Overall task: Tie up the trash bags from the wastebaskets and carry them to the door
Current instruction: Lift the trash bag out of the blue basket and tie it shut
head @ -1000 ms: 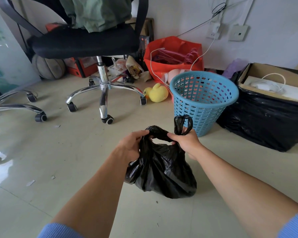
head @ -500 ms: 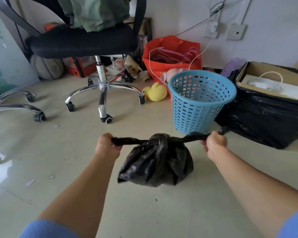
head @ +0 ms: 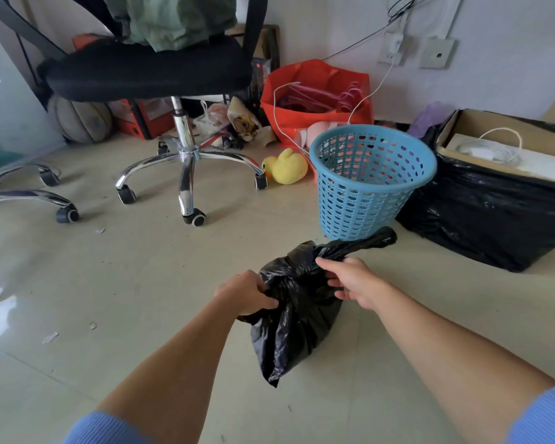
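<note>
Black trash bag (head: pixel 297 318) low in centre of view, at 6 o'clock from blue wastebasket (head: pixel 366 193), near it, not inside. Neck bunched tight at top, looking knotted. 1 twisted tail (head: pixel 370 243) sticking out toward 2 o'clock, ending in front of basket's base. Bag bottom on tiled floor (head: pixel 141 283) or lifted: cannot tell.

Left hand (head: pixel 247 293) at bag's 9 o'clock side, fingers curled into plastic, gripping. Right hand (head: pixel 354 280) at bag's 3 o'clock side, index finger laid along root of tail, other fingers loosely spread against bag. Thumb hidden, so real grip or mere touch: cannot tell. 2 hands close together, bag's neck between them, not touching each other. Blue sleeves (head: pixel 103 427) at bottom edge.

Wastebasket upright, perforated. Yellow plush duck (head: pixel 285 166) at its 9 o'clock, just beside. Red bag (head: pixel 314 120) holding pink hangers (head: pixel 343 97) at 11 o'clock, against wall. Box (head: pixel 494 219) wrapped in black plastic at 3 o'clock, white cable (head: pixel 494 149) coiled on top. Black office chair (head: pixel 148 68) at 10 o'clock of view, green cloth (head: pixel 173 20) on seat.
</note>
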### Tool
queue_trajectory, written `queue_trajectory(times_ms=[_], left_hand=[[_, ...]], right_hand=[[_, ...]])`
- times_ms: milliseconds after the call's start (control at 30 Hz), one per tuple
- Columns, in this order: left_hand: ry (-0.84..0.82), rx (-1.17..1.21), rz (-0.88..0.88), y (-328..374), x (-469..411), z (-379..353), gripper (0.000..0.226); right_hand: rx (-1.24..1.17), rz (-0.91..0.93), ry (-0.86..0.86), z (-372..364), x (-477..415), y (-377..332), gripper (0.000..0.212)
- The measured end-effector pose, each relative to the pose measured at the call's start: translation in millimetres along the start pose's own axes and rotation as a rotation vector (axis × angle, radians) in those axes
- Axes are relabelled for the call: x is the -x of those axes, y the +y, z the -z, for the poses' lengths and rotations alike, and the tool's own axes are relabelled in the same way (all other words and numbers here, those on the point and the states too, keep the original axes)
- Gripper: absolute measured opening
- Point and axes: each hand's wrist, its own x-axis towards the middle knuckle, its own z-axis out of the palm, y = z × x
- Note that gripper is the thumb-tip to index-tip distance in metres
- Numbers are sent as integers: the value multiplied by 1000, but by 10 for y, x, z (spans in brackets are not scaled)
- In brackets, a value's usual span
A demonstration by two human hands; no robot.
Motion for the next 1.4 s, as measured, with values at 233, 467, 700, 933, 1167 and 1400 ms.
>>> queue_trajectory(times_ms=[233, 467, 700, 933, 1167, 1400], left_hand=[[6, 545, -97, 123, -1, 130, 33], [88, 673, 58, -5, -59, 187, 37], [-6, 682, 59, 68, -38, 309, 29], [-79, 816, 23, 122, 37, 531, 14], [245, 889, -115, 250, 98, 843, 14], [205, 1040, -234, 408, 214, 928, 13]], right_hand=[[-259, 130, 147, -141, -62, -190, 12], [-642, -29, 269, -151, -66, -255, 5], [-898, 131, -27, -244, 149, -602, 18], [4, 464, 282, -197, 119, -675, 29], [1016, 468, 155, -257, 79, -383, 26], [1127, 392, -47, -384, 306, -366, 65]])
